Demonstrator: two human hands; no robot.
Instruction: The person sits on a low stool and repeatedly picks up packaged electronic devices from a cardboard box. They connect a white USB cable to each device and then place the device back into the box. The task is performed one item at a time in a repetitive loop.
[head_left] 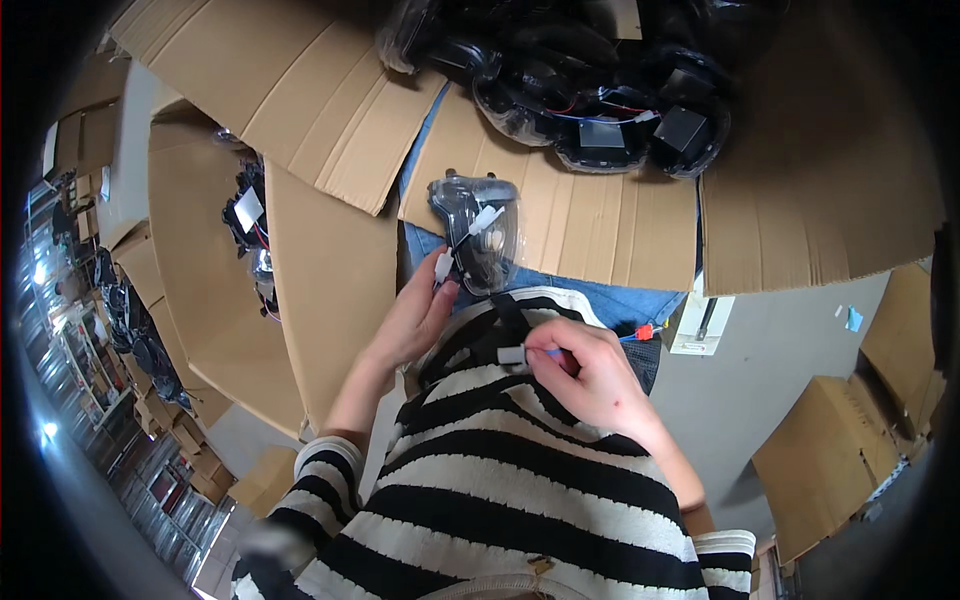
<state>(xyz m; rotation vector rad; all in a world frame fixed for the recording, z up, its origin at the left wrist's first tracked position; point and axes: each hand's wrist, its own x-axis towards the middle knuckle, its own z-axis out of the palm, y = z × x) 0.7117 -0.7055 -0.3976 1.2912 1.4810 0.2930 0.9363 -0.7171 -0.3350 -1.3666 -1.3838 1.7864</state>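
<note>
A small lamp unit with a clear cover and black housing rests against the cardboard flap in front of me. Two white plug connectors on a short dark wire lie over it. My left hand is at the lamp's lower left edge, its thumb and fingers closed round the lower white plug connector. Close to my striped top, my right hand pinches a thin blue wire just behind another white connector. A red connector on a blue wire sticks out beyond that hand. The two hands are apart.
Several dark lamp units with wires pile up on the cardboard ahead. An open carton at the left holds more lamps. Another cardboard box stands on the floor at the right. Shelving lines the far left.
</note>
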